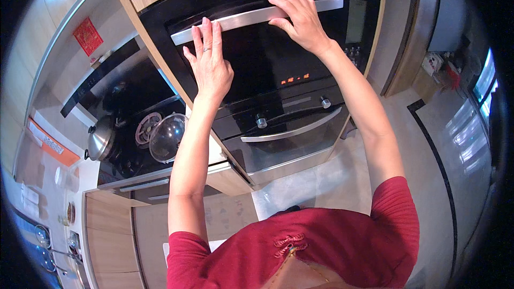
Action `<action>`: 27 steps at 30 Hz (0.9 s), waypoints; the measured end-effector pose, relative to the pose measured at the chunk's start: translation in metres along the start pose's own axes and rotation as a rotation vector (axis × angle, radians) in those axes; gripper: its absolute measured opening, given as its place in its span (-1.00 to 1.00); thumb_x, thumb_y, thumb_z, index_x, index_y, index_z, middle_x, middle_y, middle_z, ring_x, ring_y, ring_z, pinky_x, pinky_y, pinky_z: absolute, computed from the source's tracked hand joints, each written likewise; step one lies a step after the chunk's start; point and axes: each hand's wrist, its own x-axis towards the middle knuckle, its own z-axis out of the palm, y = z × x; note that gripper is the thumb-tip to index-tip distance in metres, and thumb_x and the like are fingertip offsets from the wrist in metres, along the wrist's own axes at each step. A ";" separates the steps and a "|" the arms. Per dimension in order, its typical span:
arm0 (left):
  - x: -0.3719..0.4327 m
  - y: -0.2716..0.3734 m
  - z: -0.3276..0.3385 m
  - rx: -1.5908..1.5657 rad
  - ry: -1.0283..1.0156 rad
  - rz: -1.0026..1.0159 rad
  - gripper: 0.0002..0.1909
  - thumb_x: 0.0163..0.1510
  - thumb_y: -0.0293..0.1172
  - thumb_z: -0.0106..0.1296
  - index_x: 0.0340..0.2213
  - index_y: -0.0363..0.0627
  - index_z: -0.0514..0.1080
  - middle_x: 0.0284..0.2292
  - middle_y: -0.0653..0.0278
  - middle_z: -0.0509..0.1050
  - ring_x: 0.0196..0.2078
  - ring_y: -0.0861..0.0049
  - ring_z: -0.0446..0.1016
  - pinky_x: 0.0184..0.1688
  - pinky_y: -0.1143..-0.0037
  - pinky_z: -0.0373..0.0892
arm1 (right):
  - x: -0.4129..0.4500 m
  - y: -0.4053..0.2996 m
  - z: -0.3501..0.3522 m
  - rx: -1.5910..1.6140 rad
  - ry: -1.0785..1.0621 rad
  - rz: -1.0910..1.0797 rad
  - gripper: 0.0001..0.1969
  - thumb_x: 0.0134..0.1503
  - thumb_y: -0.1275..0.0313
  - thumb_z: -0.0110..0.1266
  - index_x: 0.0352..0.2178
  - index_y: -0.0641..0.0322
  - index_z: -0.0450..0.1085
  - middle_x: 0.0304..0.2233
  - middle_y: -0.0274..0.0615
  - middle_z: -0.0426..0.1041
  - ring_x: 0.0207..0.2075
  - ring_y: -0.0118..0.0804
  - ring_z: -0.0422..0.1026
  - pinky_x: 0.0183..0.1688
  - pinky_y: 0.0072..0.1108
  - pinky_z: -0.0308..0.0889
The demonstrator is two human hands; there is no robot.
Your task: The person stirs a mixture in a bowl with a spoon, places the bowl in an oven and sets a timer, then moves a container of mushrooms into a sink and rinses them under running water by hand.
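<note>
Before me is a built-in oven with a black glass door [257,56] and a straight brushed-metal handle [245,20] across its upper part. My left hand [211,64], with a ring on one finger, has its straight, spread fingertips on the handle's left part. Further right, my right hand [299,20] straddles the same handle, fingers over its upper edge and thumb at its lower edge; how firmly it grips is unclear. A keypad [352,51] sits at the right side, partly behind my right forearm. Orange lit digits [296,79] show on the dark front.
Lower down are two metal knobs [261,121] and a curved metal handle [295,127]. On the left, a black cooktop [124,156] bears a steel lidded pot [100,138] and a clear round lid or bowl [168,136]. Tiled floor [401,144] lies at right.
</note>
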 end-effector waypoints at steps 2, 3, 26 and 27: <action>-0.004 -0.003 -0.001 0.013 -0.028 -0.013 -0.14 -0.29 -0.71 -0.18 0.14 -0.09 -0.09 0.19 0.17 -0.19 0.23 0.12 -0.25 0.04 -0.13 -0.10 | -0.005 -0.013 -0.006 -0.019 0.100 0.048 -0.51 -0.07 0.19 0.08 -0.08 0.08 0.25 -0.01 -0.24 0.25 0.09 -0.20 0.13 0.10 -0.33 -0.04; -0.004 -0.002 0.001 0.006 -0.021 -0.008 -0.14 -0.29 -0.71 -0.18 0.14 -0.09 -0.09 0.19 0.17 -0.19 0.23 0.12 -0.25 0.04 -0.13 -0.10 | -0.012 -0.013 -0.002 -0.055 0.040 0.067 -0.38 -0.07 0.20 0.09 0.04 0.05 0.11 0.07 -0.24 0.14 0.14 -0.19 0.02 0.15 -0.22 -0.14; 0.052 0.097 0.028 0.141 0.041 0.135 -0.15 -0.30 -0.69 -0.16 0.13 -0.09 -0.05 0.17 0.15 -0.09 0.22 0.24 -0.13 0.16 0.08 -0.18 | -0.239 0.026 -0.079 0.048 0.116 0.663 -0.73 -0.01 0.63 -0.09 -0.22 0.29 0.35 -0.27 -0.14 0.40 -0.11 -0.13 0.28 -0.09 -0.44 0.21; 0.057 0.105 0.030 0.171 0.033 0.112 -0.15 -0.30 -0.69 -0.16 0.13 -0.09 -0.05 0.17 0.17 -0.08 0.22 0.25 -0.12 0.16 0.08 -0.18 | -0.253 0.041 -0.082 0.017 0.118 0.642 -0.69 -0.02 0.65 -0.11 -0.19 0.30 0.34 -0.21 -0.13 0.37 -0.11 -0.12 0.26 -0.08 -0.43 0.20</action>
